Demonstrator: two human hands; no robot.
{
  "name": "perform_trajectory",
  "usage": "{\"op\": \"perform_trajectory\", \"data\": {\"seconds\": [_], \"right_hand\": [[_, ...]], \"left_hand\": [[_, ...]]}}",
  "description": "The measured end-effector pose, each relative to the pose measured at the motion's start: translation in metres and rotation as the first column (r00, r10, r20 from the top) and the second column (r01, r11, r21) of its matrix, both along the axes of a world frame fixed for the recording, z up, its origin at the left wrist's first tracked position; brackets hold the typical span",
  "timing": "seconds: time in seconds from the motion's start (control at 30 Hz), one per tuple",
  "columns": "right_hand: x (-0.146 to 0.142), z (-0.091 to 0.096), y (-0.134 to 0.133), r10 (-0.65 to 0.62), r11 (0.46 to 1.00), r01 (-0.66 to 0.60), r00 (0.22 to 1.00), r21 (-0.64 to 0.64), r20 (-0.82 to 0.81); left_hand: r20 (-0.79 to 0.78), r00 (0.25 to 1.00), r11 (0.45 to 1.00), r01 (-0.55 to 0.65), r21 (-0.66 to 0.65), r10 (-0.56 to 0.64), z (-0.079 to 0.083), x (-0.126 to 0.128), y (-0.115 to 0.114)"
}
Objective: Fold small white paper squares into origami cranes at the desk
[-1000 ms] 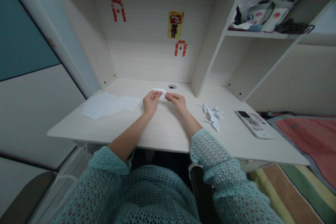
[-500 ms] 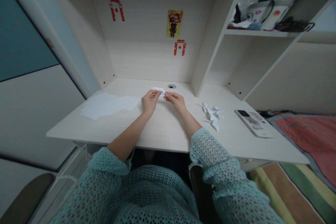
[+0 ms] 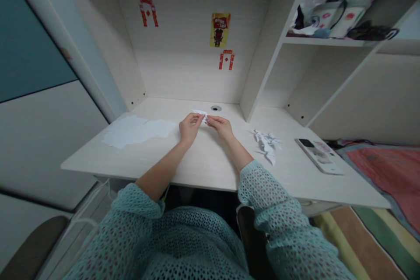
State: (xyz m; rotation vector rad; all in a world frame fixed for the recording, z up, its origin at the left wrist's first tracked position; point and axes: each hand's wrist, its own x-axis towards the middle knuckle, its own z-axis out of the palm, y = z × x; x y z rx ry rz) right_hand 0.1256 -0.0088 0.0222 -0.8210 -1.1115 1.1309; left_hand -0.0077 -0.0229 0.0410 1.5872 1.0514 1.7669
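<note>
Between my two hands, just above the desk, is a small piece of folded white paper (image 3: 198, 111). My left hand (image 3: 189, 127) pinches it with thumb and fingertips from the left. From the right, my right hand (image 3: 222, 127) pinches its other end, the fingertips of both hands almost meeting. The fingers cover much of the paper, so its exact folded form is hidden. A little pile of pointed folded paper pieces (image 3: 266, 143) lies to the right of my right forearm. Left of my left hand, flat white paper sheets (image 3: 131, 131) overlap on the desk.
A white phone (image 3: 319, 156) lies face down near the right end of the white desk (image 3: 203, 164). Behind stands a hutch whose right shelf holds cups (image 3: 349, 16) with pens and scissors. A round cable hole (image 3: 216, 108) sits at the back. Striped bedding is at right.
The view has shifted slightly. Both hands stay together on the folded paper, with only a small shift of the left fingers and of the paper's tilt.
</note>
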Motion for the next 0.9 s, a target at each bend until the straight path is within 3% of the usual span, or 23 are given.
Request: {"op": "perform_trajectory", "data": {"seconds": [0.23, 0.6, 0.9], "right_hand": [[-0.001, 0.006, -0.006, -0.049, 0.997, 0.045, 0.997, 0.059, 0.068], [0.000, 0.006, -0.005, -0.143, 0.981, 0.130, 0.986, 0.142, 0.087], [-0.001, 0.001, 0.000, -0.144, 0.975, 0.127, 0.986, 0.180, 0.082]], "left_hand": [[-0.015, 1.000, 1.000, 0.013, 0.000, -0.013, -0.002, -0.002, 0.001], [0.032, 0.980, 0.980, 0.198, -0.025, -0.197, -0.009, -0.004, 0.011], [0.185, 0.971, 0.978, 0.173, -0.113, -0.150, -0.014, -0.001, 0.018]]}}
